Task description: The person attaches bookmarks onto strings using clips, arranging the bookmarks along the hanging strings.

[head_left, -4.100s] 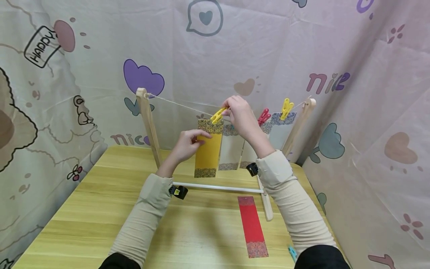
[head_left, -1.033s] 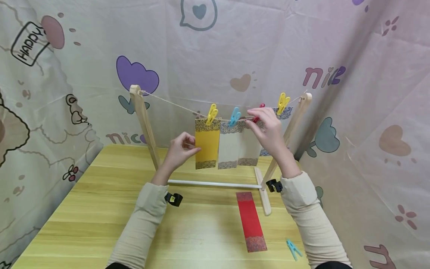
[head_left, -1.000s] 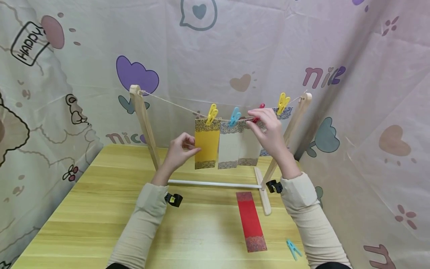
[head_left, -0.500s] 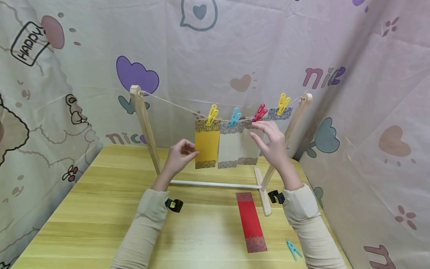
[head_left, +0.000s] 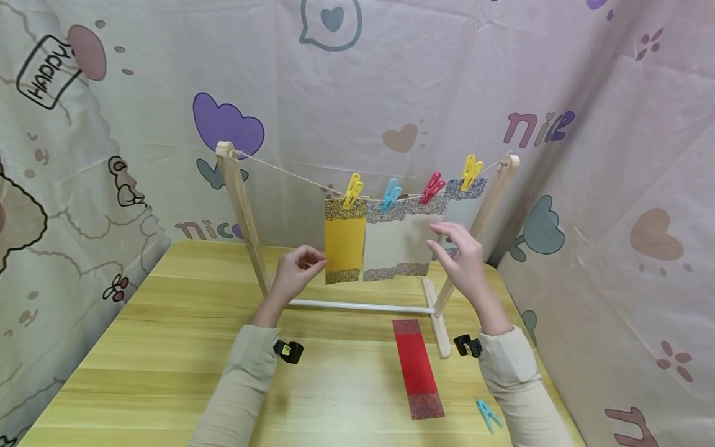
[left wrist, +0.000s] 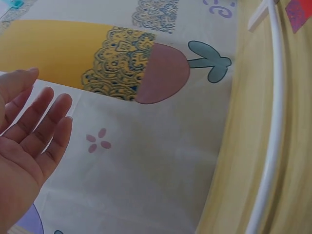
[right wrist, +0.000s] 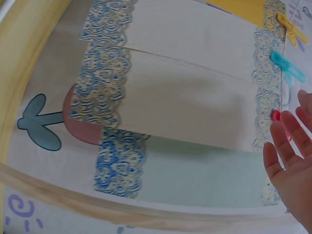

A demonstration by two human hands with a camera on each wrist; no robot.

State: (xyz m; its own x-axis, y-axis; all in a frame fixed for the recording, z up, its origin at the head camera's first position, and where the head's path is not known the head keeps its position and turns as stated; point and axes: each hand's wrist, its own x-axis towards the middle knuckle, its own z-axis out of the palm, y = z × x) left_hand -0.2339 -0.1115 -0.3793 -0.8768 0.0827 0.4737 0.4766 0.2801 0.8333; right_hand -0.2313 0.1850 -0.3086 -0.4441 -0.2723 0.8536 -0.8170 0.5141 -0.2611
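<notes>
Four patterned-border paper cards hang from a string. At its left end is the yellow card, held by a yellow clothespin. Beside the yellow card's lower left edge, my left hand has loosely bent fingers; the left wrist view shows a bare palm. A light blue clothespin and a red clothespin hold the white card and the cream card. My right hand hovers with parted, relaxed fingers in front of the pale blue card, under another yellow clothespin.
The string runs between two wooden posts, left and right, joined low by a white rod. A red card lies on the wooden table, with a loose light blue clothespin nearby.
The yellow clothespin, earlier pinched by my right hand, now sits on the yellow card. My right hand has moved right, past the red clothespin, then down. My left hand has dropped lower.
</notes>
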